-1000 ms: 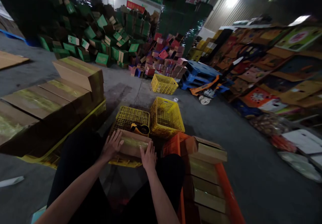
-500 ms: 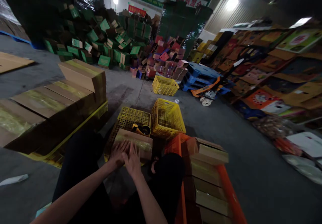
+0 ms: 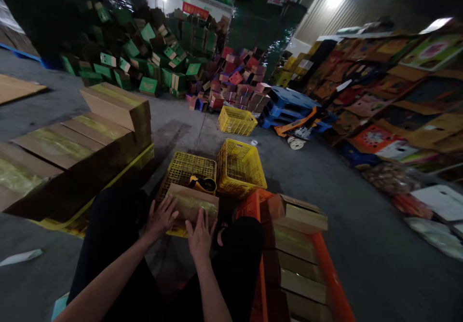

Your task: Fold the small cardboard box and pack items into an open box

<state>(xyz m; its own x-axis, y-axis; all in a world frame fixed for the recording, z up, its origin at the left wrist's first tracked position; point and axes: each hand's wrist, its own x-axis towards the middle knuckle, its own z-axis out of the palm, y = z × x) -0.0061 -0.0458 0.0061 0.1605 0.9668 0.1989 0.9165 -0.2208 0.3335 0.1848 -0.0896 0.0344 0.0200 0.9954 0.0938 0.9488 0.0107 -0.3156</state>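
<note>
A brown cardboard box with a taped top lies on an upturned yellow crate in front of my knees. My left hand rests flat on the box's near left end, fingers spread. My right hand lies flat against the box's near side, fingers stretched out. Neither hand grips anything. A yellow tape dispenser sits on the crate just behind the box.
Taped brown boxes are stacked on a yellow pallet at my left. An orange crate with more boxes stands at my right. Two more yellow crates sit ahead. Piles of green and red cartons, blue pallets and a pallet jack fill the back.
My hands, which had come together on the box's near left, have moved apart a little. The right hand has slid to the right along the box's near side.
</note>
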